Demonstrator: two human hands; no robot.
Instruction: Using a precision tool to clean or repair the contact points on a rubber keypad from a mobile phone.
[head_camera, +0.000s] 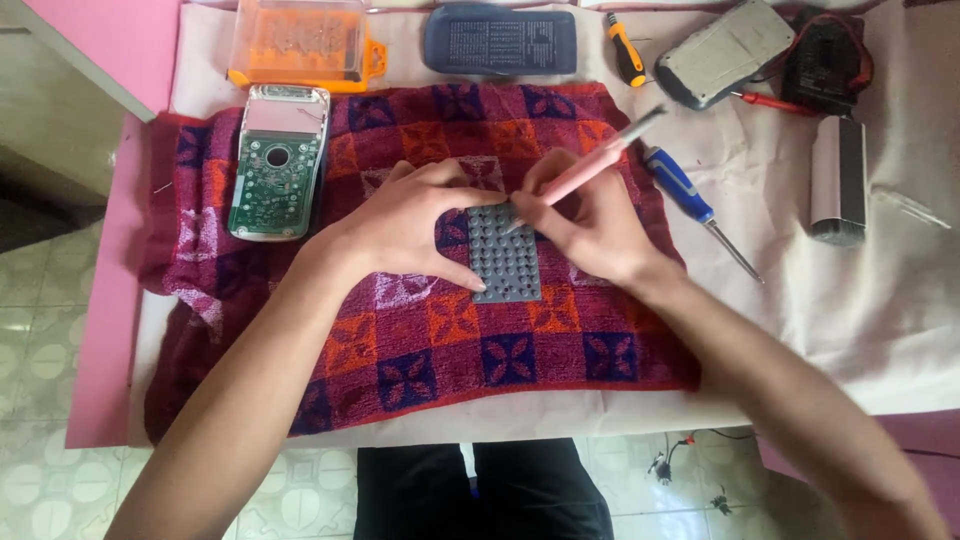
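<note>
While my left hand (405, 225) presses flat on the grey rubber keypad mat (506, 256), thumb along its lower left edge, my right hand (590, 215) is clenched around a pink pen-shaped tool (590, 170) whose tip touches the top of the mat. The mat lies at the middle of a red and purple checked towel (430, 340) spread over the desk (880, 300), which is covered with a pale cloth. On the towel's left part rests an opened silver calculator shell with a green circuit board (277, 165). A blue-handled screwdriver (690, 200) lies just beside the right hand, on the pale cloth. Along the far edge sit an orange plastic bit case (300, 42), a dark blue ribbed cover (500, 42), a yellow and black screwdriver (626, 50) and a grey device casing (722, 52).
</note>
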